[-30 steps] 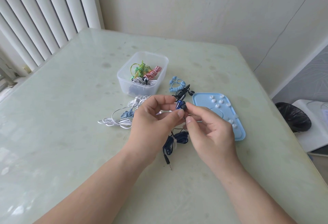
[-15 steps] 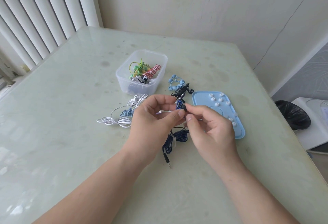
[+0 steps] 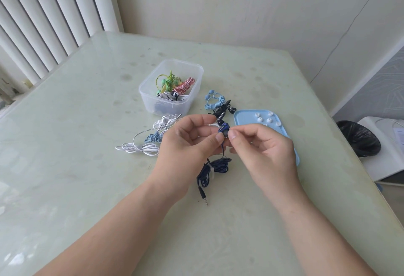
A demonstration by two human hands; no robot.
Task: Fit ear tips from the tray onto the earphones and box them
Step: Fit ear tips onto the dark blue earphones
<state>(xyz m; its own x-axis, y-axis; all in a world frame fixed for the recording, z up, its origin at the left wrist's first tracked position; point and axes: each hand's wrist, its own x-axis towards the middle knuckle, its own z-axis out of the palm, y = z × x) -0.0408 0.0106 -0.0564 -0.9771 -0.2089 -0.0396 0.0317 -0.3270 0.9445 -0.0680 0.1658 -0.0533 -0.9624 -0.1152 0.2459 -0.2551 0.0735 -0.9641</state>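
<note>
While its jack plug [image 3: 203, 194] and coiled dark cable [image 3: 215, 169] lie on the table [image 3: 87, 188] nearest the person, the blue earbud [image 3: 224, 128] is raised above them. The left hand [image 3: 188, 144] pinches its body and the right hand [image 3: 262, 146] pinches the black ear tip [image 3: 225, 135] at its end. Behind the right hand sits the light blue tray [image 3: 242, 118] with white ear tips [image 3: 260, 119]. White earphones [image 3: 140, 146] lie left of the hands. Farthest back, the clear box [image 3: 150, 98] holds coiled earphones.

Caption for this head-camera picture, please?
Left hand pinches a blue earbud while right hand pinches its black ear tip, near the clear box and blue tray.
</note>
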